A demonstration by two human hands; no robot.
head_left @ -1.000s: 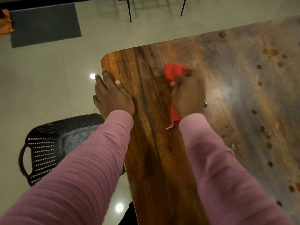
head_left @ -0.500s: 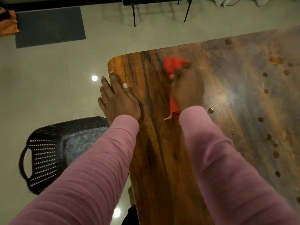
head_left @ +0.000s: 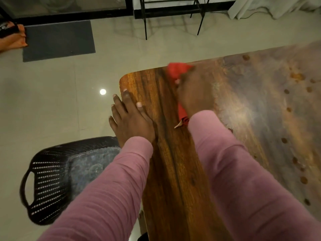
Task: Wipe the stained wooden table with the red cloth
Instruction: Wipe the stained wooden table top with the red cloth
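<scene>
Far L on the floor: orange bag (head_left: 10, 40), grey mat (head_left: 59, 40) beside it, then a black plastic chair (head_left: 52, 180) just beside the table's L edge. None in play.

L hand (head_left: 132, 120): flat, palm down, fingers straight and a bit spread, on the L edge of the wooden table (head_left: 173, 180). Outer fingers hang past the edge. Holds nothing. I read it as a brace.

Next, the red cloth (head_left: 178, 71): on the tabletop near the far-L corner, bunched lengthwise under the R hand (head_left: 194, 96). One end sticks out ahead of the fingers at the far edge. The other end, w/ a pale tag (head_left: 178, 125), pokes out by the wrist. R hand is motion-blurred, but the fingers look curled round the bunch and press it to the wood, so I call it clamped on the cloth.

Handling, my call: soft, light, floppy, no stiffness. It will fold or roll if pushed from one end. Best hold = mid-bunch w/ palm on top, loose ends tucked so they don't drag. The wood looks glossy, so it should slide easy, but it needs downward pressure to lift marks.

R of that hand: a hazy smeared patch, then brown stain spots (head_left: 286, 141) scattered down the R side, well apart from the cloth. Judging by that, plenty left to wipe. The L strip looks clean.
</scene>
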